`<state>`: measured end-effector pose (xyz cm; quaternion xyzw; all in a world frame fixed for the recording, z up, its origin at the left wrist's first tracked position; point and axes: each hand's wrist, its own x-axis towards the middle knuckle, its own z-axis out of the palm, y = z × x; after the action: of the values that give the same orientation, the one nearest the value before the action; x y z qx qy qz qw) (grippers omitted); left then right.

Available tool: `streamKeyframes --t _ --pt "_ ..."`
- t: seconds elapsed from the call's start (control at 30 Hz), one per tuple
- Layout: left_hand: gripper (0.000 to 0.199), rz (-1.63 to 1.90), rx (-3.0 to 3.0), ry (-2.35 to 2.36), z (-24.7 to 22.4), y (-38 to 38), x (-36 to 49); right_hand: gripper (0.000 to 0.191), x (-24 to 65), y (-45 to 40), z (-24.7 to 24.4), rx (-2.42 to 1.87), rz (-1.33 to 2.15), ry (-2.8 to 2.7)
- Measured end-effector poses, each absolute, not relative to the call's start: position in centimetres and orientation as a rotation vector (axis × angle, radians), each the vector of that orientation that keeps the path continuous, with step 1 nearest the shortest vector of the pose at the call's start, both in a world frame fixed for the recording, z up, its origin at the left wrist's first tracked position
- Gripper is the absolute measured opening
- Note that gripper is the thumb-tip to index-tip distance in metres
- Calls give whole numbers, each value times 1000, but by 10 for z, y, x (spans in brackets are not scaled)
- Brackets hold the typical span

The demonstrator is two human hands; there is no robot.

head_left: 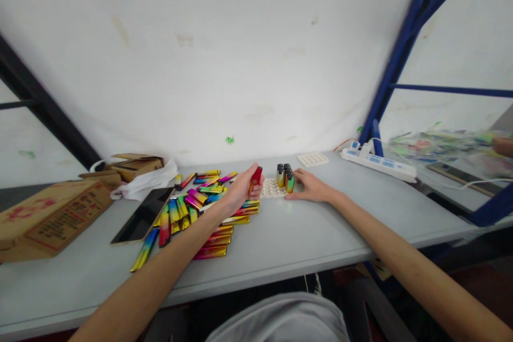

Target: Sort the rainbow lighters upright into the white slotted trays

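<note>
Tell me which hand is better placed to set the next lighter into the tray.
Left. The left hand already holds a red lighter at the tray's edge, probably ready to place. The right hand rests by the standing lighters, holding none.

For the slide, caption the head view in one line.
Left hand holds a red lighter beside the white tray; right hand steadies upright lighters.

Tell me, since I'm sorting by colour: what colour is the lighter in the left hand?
Red, seen in the head view: the lighter held in the left hand.
</note>
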<state>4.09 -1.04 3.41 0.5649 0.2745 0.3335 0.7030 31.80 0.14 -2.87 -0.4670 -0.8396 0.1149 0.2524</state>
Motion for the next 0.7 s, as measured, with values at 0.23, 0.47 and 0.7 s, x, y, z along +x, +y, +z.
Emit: streamKeyframes --t 0.23,0.47,0.7 --pt "34 671 1154 575 40 -14 37 66 317 0 -26 -1271 354 -2280" --pt "29 649 1124 570 37 -11 35 67 318 1 -27 -1271 339 -2281" --pt "39 734 1232 589 33 -13 42 70 318 2 -29 -1287 314 -2272"
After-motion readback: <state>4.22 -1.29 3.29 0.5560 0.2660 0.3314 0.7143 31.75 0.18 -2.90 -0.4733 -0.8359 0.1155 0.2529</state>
